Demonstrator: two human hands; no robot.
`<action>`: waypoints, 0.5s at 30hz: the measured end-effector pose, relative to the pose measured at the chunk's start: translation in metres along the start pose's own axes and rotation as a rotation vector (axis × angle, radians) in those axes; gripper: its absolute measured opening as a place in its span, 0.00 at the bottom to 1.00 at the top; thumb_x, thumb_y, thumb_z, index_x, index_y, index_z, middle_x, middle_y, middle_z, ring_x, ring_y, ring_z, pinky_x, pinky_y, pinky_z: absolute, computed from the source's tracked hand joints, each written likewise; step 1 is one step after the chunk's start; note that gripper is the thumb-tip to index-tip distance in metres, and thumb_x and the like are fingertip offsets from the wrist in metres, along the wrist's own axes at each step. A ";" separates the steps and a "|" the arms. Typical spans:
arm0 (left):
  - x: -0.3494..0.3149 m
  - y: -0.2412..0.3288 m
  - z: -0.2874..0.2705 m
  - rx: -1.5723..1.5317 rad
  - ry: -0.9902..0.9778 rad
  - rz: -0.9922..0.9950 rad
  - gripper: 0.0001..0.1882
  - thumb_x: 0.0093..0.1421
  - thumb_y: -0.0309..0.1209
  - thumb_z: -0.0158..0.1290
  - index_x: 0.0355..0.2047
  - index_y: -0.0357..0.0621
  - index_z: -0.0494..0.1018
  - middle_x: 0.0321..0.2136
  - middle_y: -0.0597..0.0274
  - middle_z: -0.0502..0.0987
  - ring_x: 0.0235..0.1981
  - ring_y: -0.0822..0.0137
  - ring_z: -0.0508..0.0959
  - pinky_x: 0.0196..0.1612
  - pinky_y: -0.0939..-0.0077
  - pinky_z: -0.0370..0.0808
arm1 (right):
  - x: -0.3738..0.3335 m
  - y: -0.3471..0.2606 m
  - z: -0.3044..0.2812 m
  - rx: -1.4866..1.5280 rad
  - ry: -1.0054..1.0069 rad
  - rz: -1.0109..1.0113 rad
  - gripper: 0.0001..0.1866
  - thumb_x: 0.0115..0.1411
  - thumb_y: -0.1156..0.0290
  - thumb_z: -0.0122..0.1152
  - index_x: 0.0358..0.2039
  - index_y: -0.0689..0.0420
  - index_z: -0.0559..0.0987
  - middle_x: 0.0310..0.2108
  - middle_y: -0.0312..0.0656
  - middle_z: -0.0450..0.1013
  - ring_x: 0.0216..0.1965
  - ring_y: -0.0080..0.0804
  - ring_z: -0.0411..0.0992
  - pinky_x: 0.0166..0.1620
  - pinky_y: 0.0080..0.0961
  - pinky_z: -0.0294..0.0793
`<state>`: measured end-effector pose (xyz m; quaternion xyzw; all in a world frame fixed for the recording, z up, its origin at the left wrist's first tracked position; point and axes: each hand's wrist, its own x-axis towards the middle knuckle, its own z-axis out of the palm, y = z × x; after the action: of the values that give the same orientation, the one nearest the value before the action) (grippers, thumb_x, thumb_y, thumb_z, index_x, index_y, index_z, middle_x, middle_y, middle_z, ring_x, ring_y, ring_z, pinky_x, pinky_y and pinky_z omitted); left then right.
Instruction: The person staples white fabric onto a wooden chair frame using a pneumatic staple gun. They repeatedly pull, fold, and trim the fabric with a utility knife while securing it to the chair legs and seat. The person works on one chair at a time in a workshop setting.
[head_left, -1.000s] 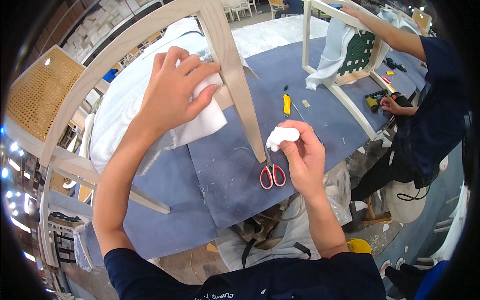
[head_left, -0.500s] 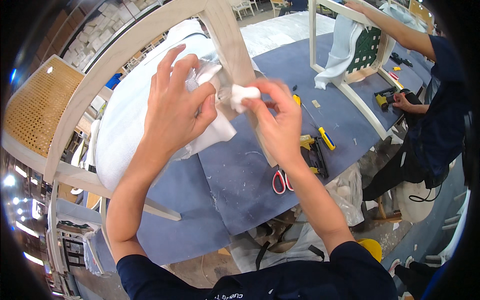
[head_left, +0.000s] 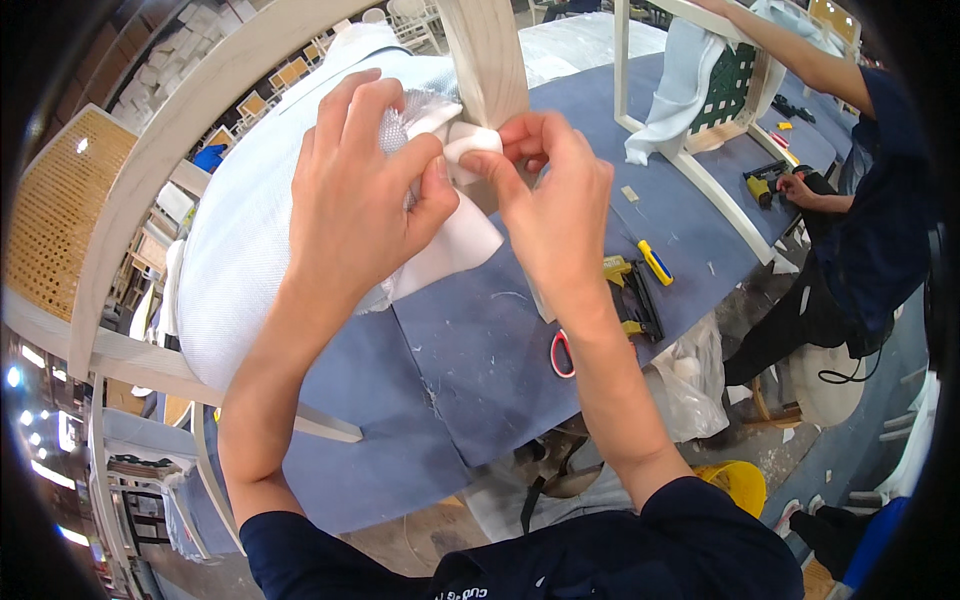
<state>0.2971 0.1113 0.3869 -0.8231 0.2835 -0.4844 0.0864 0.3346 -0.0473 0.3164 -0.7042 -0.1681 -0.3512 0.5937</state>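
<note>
A pale wooden chair frame [head_left: 488, 60] stands on the table, its seat covered in light woven fabric [head_left: 255, 215]. Soft white padding [head_left: 470, 148] bulges at the seat corner beside the upright post. My right hand [head_left: 560, 195] pinches this padding between thumb and fingers, close against the post. My left hand [head_left: 355, 200] is closed, with thumb and index finger at the loose edge of the seat fabric; its fingertips partly hide what they grip. A white flap [head_left: 450, 250] hangs below my left thumb.
On the blue-grey table [head_left: 400, 450] lie a yellow-black staple gun [head_left: 635, 300], a screwdriver [head_left: 655, 262] and red-handled scissors [head_left: 562, 355]. At right, a co-worker's hand [head_left: 800, 190] holds another tool beside a second chair frame [head_left: 700, 200]. A cane-backed chair [head_left: 70, 210] stands left.
The white padding is now tucked nearer the post, and my right fingers have moved slightly up with it. My view has shifted, so the chair frame appears further right.
</note>
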 end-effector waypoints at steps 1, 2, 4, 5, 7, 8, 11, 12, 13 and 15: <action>0.000 0.000 0.001 0.005 0.006 0.004 0.05 0.48 0.30 0.61 0.26 0.46 0.80 0.46 0.54 0.73 0.56 0.48 0.74 0.42 0.56 0.75 | 0.002 -0.001 -0.001 0.008 -0.023 0.032 0.15 0.55 0.66 0.77 0.36 0.56 0.78 0.25 0.32 0.76 0.35 0.34 0.74 0.49 0.40 0.61; 0.000 0.000 0.001 0.009 0.005 0.002 0.05 0.48 0.30 0.61 0.27 0.46 0.80 0.46 0.54 0.73 0.55 0.48 0.75 0.42 0.56 0.75 | 0.005 -0.002 -0.002 0.016 -0.046 0.065 0.15 0.55 0.65 0.77 0.35 0.56 0.78 0.24 0.32 0.75 0.35 0.34 0.74 0.49 0.40 0.61; 0.001 0.000 0.003 0.011 0.004 0.002 0.05 0.48 0.30 0.61 0.27 0.46 0.81 0.46 0.54 0.74 0.55 0.49 0.75 0.42 0.57 0.76 | 0.009 -0.003 -0.002 -0.042 -0.078 0.113 0.18 0.53 0.64 0.78 0.38 0.56 0.77 0.29 0.34 0.77 0.39 0.36 0.74 0.48 0.41 0.61; 0.001 0.001 0.004 0.012 0.002 0.003 0.05 0.48 0.30 0.61 0.27 0.47 0.81 0.46 0.55 0.74 0.55 0.50 0.75 0.42 0.57 0.76 | 0.009 -0.003 0.000 -0.070 -0.094 0.138 0.20 0.52 0.63 0.78 0.40 0.56 0.77 0.31 0.36 0.79 0.40 0.36 0.74 0.48 0.41 0.61; 0.000 0.000 0.003 0.015 0.006 0.007 0.05 0.48 0.30 0.62 0.27 0.47 0.82 0.46 0.56 0.74 0.54 0.51 0.75 0.42 0.57 0.76 | 0.000 -0.003 0.012 -0.030 0.014 0.128 0.30 0.50 0.62 0.79 0.50 0.55 0.73 0.41 0.42 0.78 0.48 0.41 0.72 0.52 0.42 0.61; -0.001 -0.001 0.003 0.011 0.009 0.002 0.05 0.48 0.30 0.62 0.27 0.48 0.82 0.46 0.56 0.74 0.54 0.52 0.76 0.42 0.58 0.76 | -0.004 -0.002 0.017 -0.010 0.067 0.122 0.36 0.49 0.62 0.80 0.55 0.55 0.71 0.46 0.45 0.78 0.52 0.43 0.71 0.53 0.43 0.61; -0.001 0.000 0.002 0.003 0.000 0.000 0.05 0.48 0.31 0.62 0.27 0.49 0.82 0.46 0.57 0.75 0.52 0.53 0.76 0.42 0.58 0.76 | 0.008 0.011 0.026 -0.123 0.295 -0.133 0.54 0.47 0.61 0.80 0.70 0.54 0.57 0.58 0.51 0.70 0.62 0.49 0.64 0.60 0.49 0.58; -0.001 -0.001 0.003 0.001 -0.001 0.004 0.05 0.48 0.31 0.62 0.27 0.49 0.82 0.46 0.57 0.75 0.52 0.53 0.76 0.42 0.59 0.76 | 0.010 0.014 0.024 -0.109 0.219 -0.183 0.55 0.49 0.63 0.78 0.72 0.56 0.54 0.62 0.55 0.65 0.65 0.55 0.61 0.62 0.53 0.58; -0.001 -0.003 0.003 0.000 -0.002 0.007 0.05 0.48 0.31 0.62 0.27 0.49 0.82 0.46 0.57 0.75 0.52 0.53 0.76 0.42 0.59 0.76 | 0.014 0.015 0.018 -0.094 0.141 -0.232 0.55 0.50 0.64 0.76 0.73 0.59 0.52 0.66 0.58 0.61 0.67 0.61 0.58 0.64 0.56 0.57; -0.002 -0.003 0.003 -0.004 -0.018 0.001 0.05 0.48 0.31 0.62 0.27 0.50 0.82 0.46 0.58 0.75 0.51 0.54 0.76 0.42 0.59 0.76 | 0.018 0.011 0.013 -0.161 0.060 -0.267 0.56 0.51 0.67 0.74 0.75 0.62 0.50 0.69 0.63 0.56 0.69 0.66 0.56 0.67 0.59 0.57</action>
<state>0.2997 0.1143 0.3848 -0.8276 0.2839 -0.4762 0.0876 0.3585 -0.0410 0.3204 -0.7099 -0.2137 -0.4605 0.4881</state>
